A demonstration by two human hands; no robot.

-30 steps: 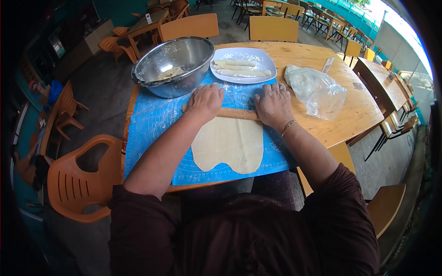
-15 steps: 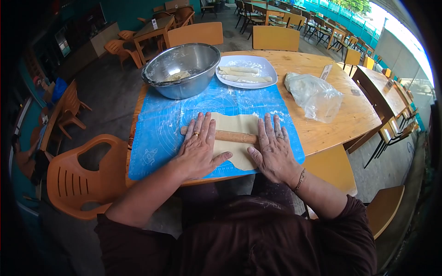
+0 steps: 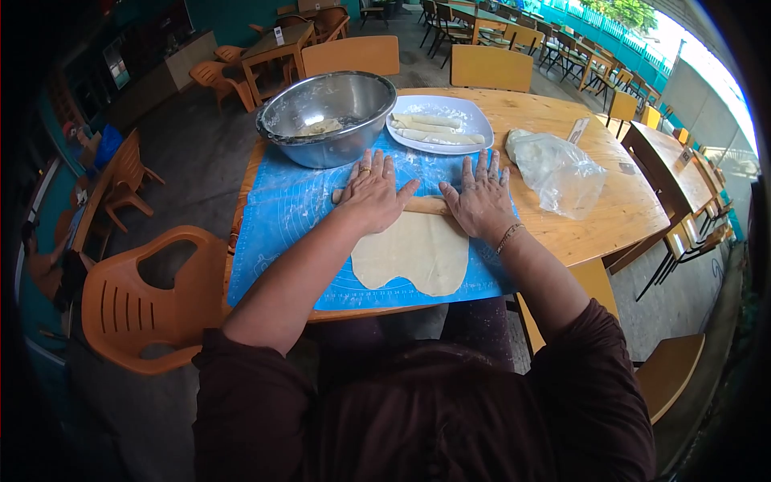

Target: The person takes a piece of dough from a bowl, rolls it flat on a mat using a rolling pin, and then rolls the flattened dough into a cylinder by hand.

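Note:
A flat sheet of pale dough (image 3: 412, 251) lies on the blue silicone mat (image 3: 277, 217), its near edge wavy with a notch. Across its far edge lies a wooden rolling pin (image 3: 427, 206). My left hand (image 3: 374, 194) presses flat on the pin's left part, fingers stretched forward and a ring on one finger. On the right end rests my right hand (image 3: 483, 199), palm down with fingers spread. Both hands are dusted with flour. Beneath the palms, parts of the pin are hidden.
Behind the mat stand a steel bowl (image 3: 329, 120) with dough inside and a white plate (image 3: 479, 120) with rolled dough pieces. A clear plastic bag (image 3: 554, 173) lies on the wooden table (image 3: 598, 233) at right. An orange chair (image 3: 152, 301) is at left.
Both hands have pushed the rolling pin away from me, from the middle of the dough to its far edge. More of the dough's near part now shows.

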